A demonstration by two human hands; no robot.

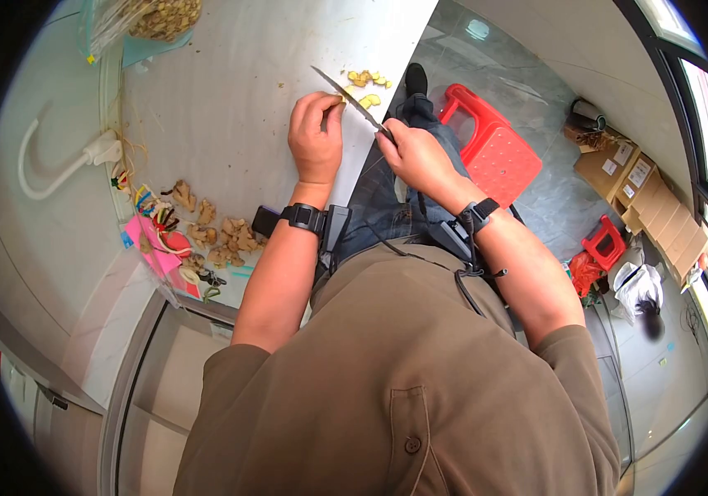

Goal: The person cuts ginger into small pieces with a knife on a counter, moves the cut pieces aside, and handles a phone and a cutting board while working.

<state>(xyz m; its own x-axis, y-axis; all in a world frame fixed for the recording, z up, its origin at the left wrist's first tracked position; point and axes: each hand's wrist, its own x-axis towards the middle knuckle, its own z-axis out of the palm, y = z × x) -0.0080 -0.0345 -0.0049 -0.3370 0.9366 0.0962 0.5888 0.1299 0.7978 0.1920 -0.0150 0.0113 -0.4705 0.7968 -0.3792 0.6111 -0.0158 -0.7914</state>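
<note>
My right hand (pixel 421 163) is wrapped round the handle of a knife (pixel 344 93), whose long blade points away to the upper left over the white table. Close to the blade, my left hand (pixel 317 136) is closed, thumb and fingers pinching a small piece of ginger that is mostly hidden by the fingertips. Yellow ginger slices (pixel 368 101) lie on the table just beyond the blade, with a further cluster of slices (pixel 367 79) near the table edge. Whole ginger roots (pixel 234 240) are heaped left of my left forearm.
A plastic bag of dried slices (pixel 164 18) sits at the far left of the table (pixel 213 107). Colourful cords (pixel 159 213) and pink paper (pixel 152 246) lie by the ginger roots. On the floor, right, stand a red stool (pixel 502 157) and cardboard boxes (pixel 643 194).
</note>
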